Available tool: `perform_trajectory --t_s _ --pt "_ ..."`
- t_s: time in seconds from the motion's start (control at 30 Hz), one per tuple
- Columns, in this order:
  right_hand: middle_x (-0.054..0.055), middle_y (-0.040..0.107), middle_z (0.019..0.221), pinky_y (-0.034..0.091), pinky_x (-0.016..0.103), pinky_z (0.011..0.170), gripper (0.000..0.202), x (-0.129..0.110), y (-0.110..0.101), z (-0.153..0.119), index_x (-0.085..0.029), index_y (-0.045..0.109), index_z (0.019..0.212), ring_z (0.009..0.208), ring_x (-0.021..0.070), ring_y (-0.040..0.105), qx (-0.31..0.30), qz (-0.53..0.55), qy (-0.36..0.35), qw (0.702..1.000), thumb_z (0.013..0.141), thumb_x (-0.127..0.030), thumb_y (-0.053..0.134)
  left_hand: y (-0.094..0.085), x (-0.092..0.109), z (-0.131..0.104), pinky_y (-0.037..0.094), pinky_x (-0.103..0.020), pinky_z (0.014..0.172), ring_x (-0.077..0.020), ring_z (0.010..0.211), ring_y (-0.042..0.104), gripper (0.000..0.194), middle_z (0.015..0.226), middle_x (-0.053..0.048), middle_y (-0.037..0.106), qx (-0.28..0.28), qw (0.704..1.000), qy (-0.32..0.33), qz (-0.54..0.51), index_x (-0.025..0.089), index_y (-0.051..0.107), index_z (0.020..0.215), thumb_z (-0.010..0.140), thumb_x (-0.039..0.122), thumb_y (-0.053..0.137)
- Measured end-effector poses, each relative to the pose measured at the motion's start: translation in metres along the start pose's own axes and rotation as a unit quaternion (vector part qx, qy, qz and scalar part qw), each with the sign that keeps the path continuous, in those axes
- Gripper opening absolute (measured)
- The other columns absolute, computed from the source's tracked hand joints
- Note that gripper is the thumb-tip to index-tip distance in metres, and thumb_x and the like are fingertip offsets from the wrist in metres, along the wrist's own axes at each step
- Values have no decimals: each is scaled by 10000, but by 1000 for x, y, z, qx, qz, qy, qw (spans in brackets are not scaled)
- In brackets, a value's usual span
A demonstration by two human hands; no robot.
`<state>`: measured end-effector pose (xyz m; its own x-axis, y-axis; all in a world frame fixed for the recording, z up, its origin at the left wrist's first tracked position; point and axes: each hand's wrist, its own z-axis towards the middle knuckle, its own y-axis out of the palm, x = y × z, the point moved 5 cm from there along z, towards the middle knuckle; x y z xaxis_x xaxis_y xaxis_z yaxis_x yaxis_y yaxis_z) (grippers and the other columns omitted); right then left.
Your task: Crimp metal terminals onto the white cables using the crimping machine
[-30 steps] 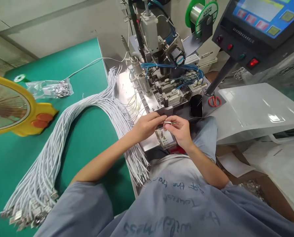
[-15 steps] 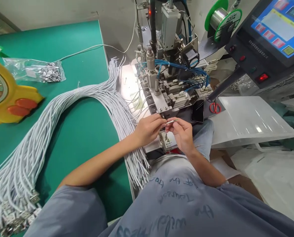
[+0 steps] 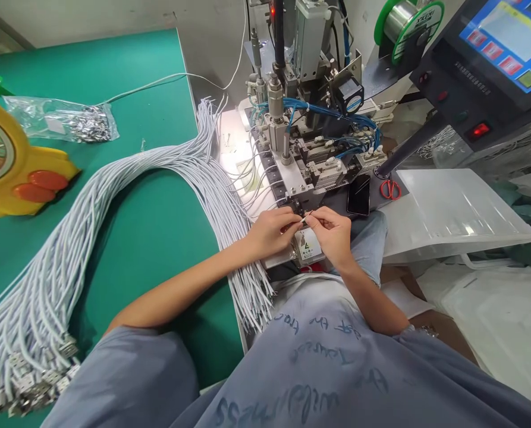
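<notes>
Between my fingertips is the end of a white cable point(image 3: 304, 219), in front of the machine point(image 3: 298, 181). My left hand point(image 3: 272, 233) pinches the cable from the left. On the other side, my right hand point(image 3: 333, 233) has thumb and forefinger closed at the cable's tip, where thin wires seem to show; they are too small to make out fully. A large bundle of white cables point(image 3: 153, 159) curves over the green table mat point(image 3: 158, 220), its loose ends hanging beside my left forearm. Metal connectors point(image 3: 37, 380) sit on the bundle's other ends at the lower left.
A solder wire spool point(image 3: 408, 27) and a touchscreen point(image 3: 510, 41) stand at the upper right. Near the machine's base lie a phone point(image 3: 358, 195) and red-handled scissors point(image 3: 390, 189). A bag of metal parts point(image 3: 91, 123) and a yellow fan point(image 3: 28, 169) are at left.
My hands have drawn closer together at the cable end. The right fingers now cover more of its tip, and the cable is tilted more. The whole view has shifted slightly.
</notes>
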<state>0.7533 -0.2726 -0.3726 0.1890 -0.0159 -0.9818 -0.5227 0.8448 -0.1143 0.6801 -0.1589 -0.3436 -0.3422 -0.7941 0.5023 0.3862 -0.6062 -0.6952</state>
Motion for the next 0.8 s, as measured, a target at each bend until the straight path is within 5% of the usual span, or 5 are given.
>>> perform_trajectory --t_s 0.23,0.43,0.53,0.67,0.8 --pt "-39 406 518 337 252 509 165 -8 -5 9 -170 659 610 493 86 344 -78 -112 -9 991 739 -253 598 6 2 -3 353 -238 495 -121 559 464 279 597 -30 539 11 985 81 155 136 619 711 902 162 417" --pt "-54 324 500 333 256 511 147 -2 -3 8 -190 677 622 499 92 319 -8 26 -15 1000 701 -307 639 2 0 0 371 -192 483 -79 522 492 197 592 7 566 39 998 -41 -31 148 653 776 885 243 518" --pt "-32 418 544 299 248 489 166 6 -1 10 -192 709 669 518 93 349 -69 96 19 993 695 -348 659 1 3 2 382 -182 486 -74 520 511 222 590 3 580 23 996 -26 -82 144 652 784 902 244 493" --pt "-35 429 527 282 241 485 165 3 -9 21 -179 727 687 514 86 339 -192 41 41 980 667 -334 672 -1 6 5 353 -206 483 -93 555 524 317 634 -17 606 -22 992 82 97 162 646 815 932 164 352" --pt "-73 280 451 264 237 479 115 -4 -17 29 -149 692 605 470 64 268 -198 -76 32 977 641 -250 649 4 6 6 370 -238 532 -121 597 515 333 627 -20 602 -49 954 162 248 163 625 780 922 115 328"
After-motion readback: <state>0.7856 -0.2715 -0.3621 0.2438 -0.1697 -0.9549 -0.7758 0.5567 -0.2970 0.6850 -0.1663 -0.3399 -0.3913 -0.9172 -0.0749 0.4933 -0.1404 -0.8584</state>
